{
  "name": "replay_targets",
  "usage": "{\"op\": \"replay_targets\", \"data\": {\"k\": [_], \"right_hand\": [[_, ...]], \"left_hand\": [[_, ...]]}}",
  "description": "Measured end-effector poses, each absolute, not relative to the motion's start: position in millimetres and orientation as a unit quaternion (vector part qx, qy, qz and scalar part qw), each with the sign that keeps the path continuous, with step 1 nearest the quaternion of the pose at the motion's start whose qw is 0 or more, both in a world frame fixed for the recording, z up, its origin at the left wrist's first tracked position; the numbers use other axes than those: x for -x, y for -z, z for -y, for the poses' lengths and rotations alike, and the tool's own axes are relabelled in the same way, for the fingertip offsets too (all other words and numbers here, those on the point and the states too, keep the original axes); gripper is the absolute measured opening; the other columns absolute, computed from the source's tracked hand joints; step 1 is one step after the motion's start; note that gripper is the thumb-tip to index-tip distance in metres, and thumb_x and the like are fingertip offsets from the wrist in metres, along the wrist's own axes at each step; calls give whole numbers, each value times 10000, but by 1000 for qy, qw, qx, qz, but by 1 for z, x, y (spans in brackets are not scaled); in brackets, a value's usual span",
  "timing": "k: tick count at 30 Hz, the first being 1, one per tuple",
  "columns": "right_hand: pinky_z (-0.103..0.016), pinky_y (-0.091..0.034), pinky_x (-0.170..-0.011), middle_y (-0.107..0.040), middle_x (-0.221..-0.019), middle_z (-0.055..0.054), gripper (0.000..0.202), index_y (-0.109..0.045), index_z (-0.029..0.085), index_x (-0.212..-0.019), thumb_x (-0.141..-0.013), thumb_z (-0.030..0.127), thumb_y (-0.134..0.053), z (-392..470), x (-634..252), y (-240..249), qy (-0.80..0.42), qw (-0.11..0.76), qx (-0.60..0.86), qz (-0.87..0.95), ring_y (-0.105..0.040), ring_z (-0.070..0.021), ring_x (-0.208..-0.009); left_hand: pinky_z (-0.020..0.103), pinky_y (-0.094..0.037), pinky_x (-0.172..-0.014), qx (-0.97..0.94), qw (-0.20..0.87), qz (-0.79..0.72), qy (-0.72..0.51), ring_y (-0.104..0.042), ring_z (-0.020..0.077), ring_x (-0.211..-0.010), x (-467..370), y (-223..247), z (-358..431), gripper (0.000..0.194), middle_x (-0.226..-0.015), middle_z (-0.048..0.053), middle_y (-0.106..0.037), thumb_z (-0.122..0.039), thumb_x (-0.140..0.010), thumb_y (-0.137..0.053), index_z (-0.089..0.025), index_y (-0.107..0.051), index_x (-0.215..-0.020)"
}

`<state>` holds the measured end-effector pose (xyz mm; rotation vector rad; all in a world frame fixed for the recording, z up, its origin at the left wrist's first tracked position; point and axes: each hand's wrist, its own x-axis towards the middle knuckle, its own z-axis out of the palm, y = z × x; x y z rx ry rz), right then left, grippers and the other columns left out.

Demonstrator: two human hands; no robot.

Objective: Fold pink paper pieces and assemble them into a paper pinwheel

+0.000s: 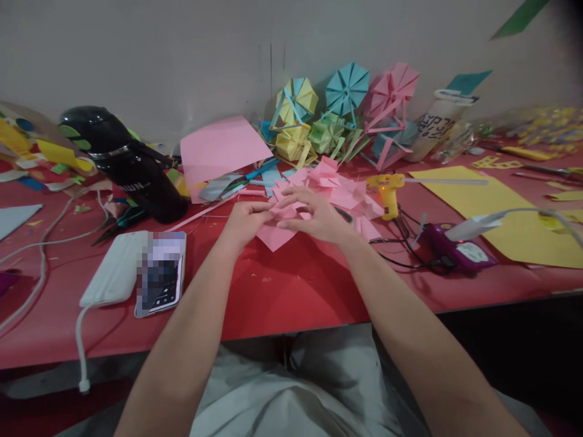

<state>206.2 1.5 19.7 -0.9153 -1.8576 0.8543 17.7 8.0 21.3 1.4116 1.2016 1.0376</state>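
Both hands meet over a pink paper piece (273, 238) near the middle of the red table. My left hand (248, 221) pinches its left side between thumb and fingers. From the right, my right hand (314, 215) holds the same paper, fingers curved over its top and thumb below. A corner of the paper points toward me; the rest is partly covered by my fingers. Right behind the hands lies a heap of folded pink paper pieces (337, 188), close to my right fingers.
A yellow glue gun (387, 193), purple power strip (460, 247) and yellow sheet (514, 212) lie right. Folded paper wheels (347, 88) lean on the wall. A black bottle (132, 170), white power bank (117, 267) and phone (161, 273) are left. The red table (291, 303) ends before my lap.
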Motion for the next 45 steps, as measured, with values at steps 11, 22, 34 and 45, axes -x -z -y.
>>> {"op": "replay_targets", "data": {"k": [11,22,34,45], "right_hand": [[-407,-429,-991,-712,-1038,-41,109,-711,283,-918,-887,339,-623,-8,-203,-15,-260,435,339,792,-609,-210,-1078],[-394,-448,-963,-696,-1041,-57,111,-668,257,-908,-910,326,-580,-7,-201,-14,-266,451,335,783,-622,-204,-1039],[-340,-459,-813,-677,-970,-65,189,-608,203,-880,-884,391,-594,-9,-201,-8,-265,454,384,759,-603,-184,-893],[-259,-341,-569,-541,-655,12,354,-560,174,-696,-800,490,-679,-8,-205,-14,-315,451,441,709,-442,-99,-606]], "left_hand": [[372,-510,-829,-501,558,-479,-457,-672,219,-845,-19,-20,-8,252,-869,80,-755,-233,-612,-699,-160,-784,-838],[348,-520,-809,-514,552,-467,-462,-675,219,-865,-20,-24,-6,254,-906,90,-758,-267,-623,-753,-160,-794,-850],[344,-517,-804,-619,469,-463,-427,-666,207,-835,-20,-20,-5,248,-863,54,-761,-346,-738,-717,-168,-793,-893],[325,-538,-725,-674,391,-461,-425,-683,211,-786,-21,-22,-7,178,-845,50,-769,-271,-770,-662,-185,-792,-856]]}}
